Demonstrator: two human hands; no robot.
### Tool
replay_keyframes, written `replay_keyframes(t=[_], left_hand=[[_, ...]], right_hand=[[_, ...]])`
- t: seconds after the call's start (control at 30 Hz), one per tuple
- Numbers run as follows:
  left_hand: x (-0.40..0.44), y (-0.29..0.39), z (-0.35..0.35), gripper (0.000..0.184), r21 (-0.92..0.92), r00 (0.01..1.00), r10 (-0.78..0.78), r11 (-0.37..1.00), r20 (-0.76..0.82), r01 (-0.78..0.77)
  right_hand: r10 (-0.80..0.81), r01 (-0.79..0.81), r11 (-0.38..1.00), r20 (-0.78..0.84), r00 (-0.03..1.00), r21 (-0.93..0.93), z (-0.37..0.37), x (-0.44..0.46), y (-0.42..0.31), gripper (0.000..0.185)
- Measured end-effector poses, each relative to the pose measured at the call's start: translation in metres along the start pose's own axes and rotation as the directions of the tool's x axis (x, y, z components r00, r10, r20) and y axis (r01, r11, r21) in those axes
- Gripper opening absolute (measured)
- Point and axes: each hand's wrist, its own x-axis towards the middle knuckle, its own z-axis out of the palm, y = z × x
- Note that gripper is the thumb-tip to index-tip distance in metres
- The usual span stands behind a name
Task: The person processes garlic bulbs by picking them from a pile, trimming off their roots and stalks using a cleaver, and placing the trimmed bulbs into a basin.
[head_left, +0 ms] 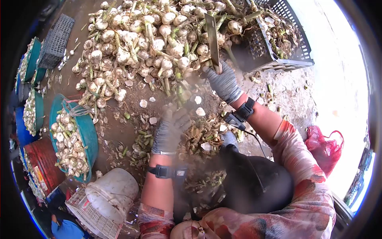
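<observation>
My right hand (225,82), in a grey glove, is closed round the lower end of a long flat blade (212,40) that points up over the garlic. My left hand (172,129), gloved too, is lower and to the left, over the trimmings; its fingers are smeared by motion and what they hold, if anything, is hidden. A large heap of garlic bulbs (135,44) with stalks lies above both hands. Cut stalk pieces and dry skins (203,137) are scattered between and below my hands.
A black crate (292,63) with garlic waste stands at the upper right. At the left are a green basin (93,135) of trimmed garlic, a white bucket (112,193), a grey crate (57,42) and a red container (41,161). A red net bag (322,149) lies at the right.
</observation>
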Motion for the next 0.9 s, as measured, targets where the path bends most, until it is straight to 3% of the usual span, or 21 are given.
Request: replay_keyframes(t=[0.07,0.1,0.17,0.2,0.27,0.3,0.33,0.37,0.4,0.43,0.47,0.53,0.6,0.63,0.73,0.8,0.87,0.9], left_hand=[[-0.001,-0.005,0.026,0.061,-0.226,0.954,-0.261,0.930,0.149,0.290],[-0.001,-0.006,0.038,0.061,-0.235,0.953,-0.266,0.927,0.142,0.293],[-0.005,-0.011,0.051,0.065,-0.483,0.953,-0.041,0.855,0.301,0.190],[-0.003,-0.012,0.048,0.065,-0.487,0.956,-0.047,0.852,0.291,0.190],[0.000,-0.015,0.040,0.062,-0.455,0.974,0.026,0.887,0.223,0.081],[-0.002,-0.014,0.038,0.061,-0.470,0.976,0.064,0.882,0.206,0.042],[-0.003,-0.014,0.035,0.059,-0.484,0.977,0.102,0.875,0.189,0.002],[-0.008,-0.013,0.029,0.056,-0.360,0.967,0.183,0.927,0.176,-0.110],[-0.014,-0.007,0.027,0.054,-0.228,0.948,0.265,0.948,0.173,-0.224],[-0.018,0.001,0.025,0.053,-0.022,0.947,0.279,0.960,0.162,-0.279],[-0.022,0.007,0.022,0.053,-0.020,0.949,0.274,0.961,0.155,-0.275],[-0.028,0.017,0.016,0.046,0.247,0.952,0.247,0.926,0.180,-0.287],[-0.031,0.023,0.014,0.041,0.383,0.927,0.308,0.847,0.213,-0.369],[-0.034,0.025,0.015,0.038,0.268,0.930,0.324,0.893,0.176,-0.362],[-0.023,0.015,-0.026,0.039,0.243,0.950,0.281,0.920,0.136,-0.307],[-0.010,0.010,-0.044,0.033,0.131,0.961,0.218,0.962,0.173,-0.242],[-0.016,0.008,-0.040,0.031,0.074,0.965,0.171,0.979,0.197,-0.188],[-0.027,0.013,-0.028,0.032,0.432,0.939,0.281,0.834,0.200,-0.342]], right_hand=[[0.025,-0.026,0.999,0.015,1.000,0.026,-0.002,-0.031,-0.020,0.024],[0.175,-0.184,0.975,0.078,0.981,0.125,-0.005,-0.044,-0.024,0.024],[0.406,-0.451,0.856,0.210,0.889,0.252,-0.003,-0.070,-0.038,0.025],[0.416,-0.463,0.851,0.217,0.883,0.250,-0.003,-0.077,-0.030,0.025],[0.461,-0.596,0.773,0.455,0.762,0.215,-0.012,-0.088,-0.009,0.026],[0.466,-0.535,0.844,0.424,0.777,0.052,-0.015,-0.085,-0.010,0.030],[0.466,-0.536,0.842,0.428,0.774,0.053,-0.018,-0.084,-0.004,0.030],[0.265,-0.270,0.962,0.412,0.872,-0.047,-0.020,-0.086,0.006,0.033],[0.042,0.023,0.989,0.420,0.906,-0.148,-0.023,-0.086,0.013,0.036],[0.090,0.149,0.910,0.534,0.841,-0.388,-0.031,-0.079,-0.003,0.042],[0.095,0.143,0.912,0.537,0.838,-0.385,-0.031,-0.079,-0.017,0.042],[-0.013,0.447,0.726,0.639,0.769,-0.523,-0.029,-0.083,-0.035,0.043],[-0.043,0.476,0.714,0.647,0.761,-0.513,-0.032,-0.077,-0.030,0.044],[0.001,0.455,0.714,0.652,0.759,-0.531,-0.034,-0.072,-0.029,0.042],[0.128,0.337,0.748,0.622,0.773,-0.572,-0.042,-0.054,-0.037,0.040],[-0.059,0.420,0.741,0.572,0.818,-0.524,-0.046,-0.056,-0.021,0.039],[0.037,0.388,0.750,0.621,0.783,-0.535,-0.032,-0.063,-0.053,0.037],[-0.103,0.531,0.675,0.648,0.755,-0.512,-0.025,-0.069,-0.058,0.034]])
